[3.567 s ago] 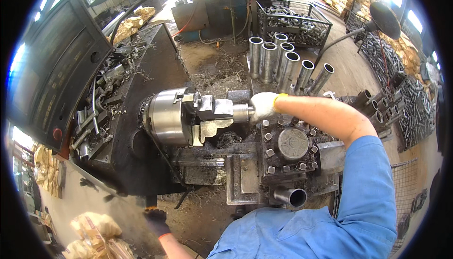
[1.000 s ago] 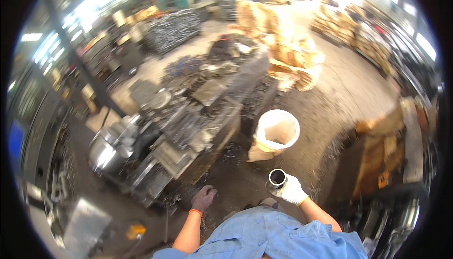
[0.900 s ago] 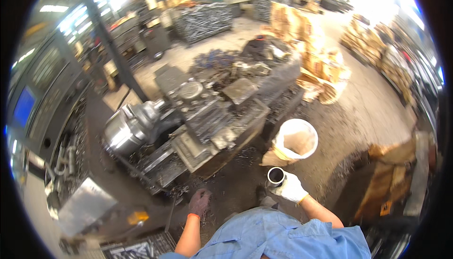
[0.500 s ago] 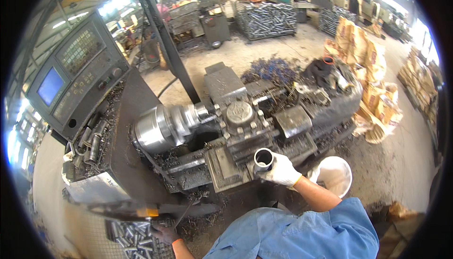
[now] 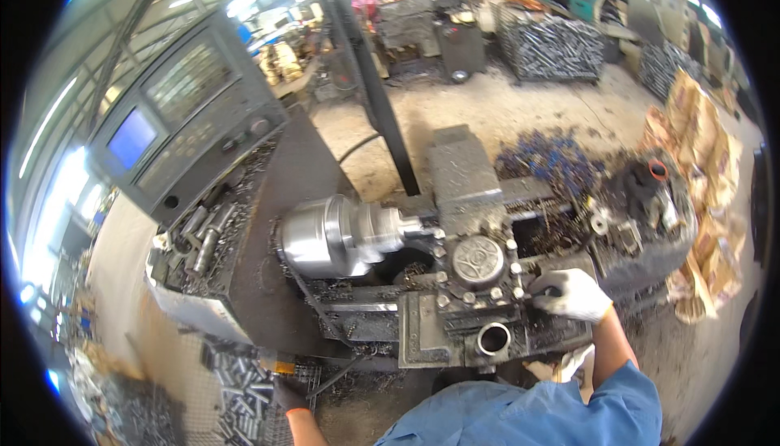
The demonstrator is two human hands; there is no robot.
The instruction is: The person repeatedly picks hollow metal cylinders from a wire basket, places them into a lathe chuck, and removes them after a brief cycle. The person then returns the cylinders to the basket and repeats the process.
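My right hand (image 5: 573, 296), in a white glove, is at the right side of the lathe's tool post (image 5: 478, 261). Its fingers are curled around something dark that I cannot make out. A short, open-topped metal tube (image 5: 492, 339) stands upright on the carriage, apart from that hand. Low on the left is my left hand (image 5: 290, 395), in a dark glove with an orange cuff, beside a yellow piece (image 5: 283, 367); its fingers are too dark and blurred to read. To the left of the tool post, the shiny chuck (image 5: 313, 239) holds a workpiece (image 5: 382, 233) that looks smeared.
A control panel (image 5: 175, 113) with a lit screen rises at the left. Metal tubes fill a wire basket (image 5: 305, 377) near my left hand. Chips (image 5: 544, 162) lie behind the lathe, paper sacks (image 5: 711, 178) at its right. A dark post (image 5: 370, 80) stands behind it.
My right hand has let go of the metal tube, which now stands on the carriage, and has moved to the tool post's right side. The whole view has shifted; my left hand stays low.
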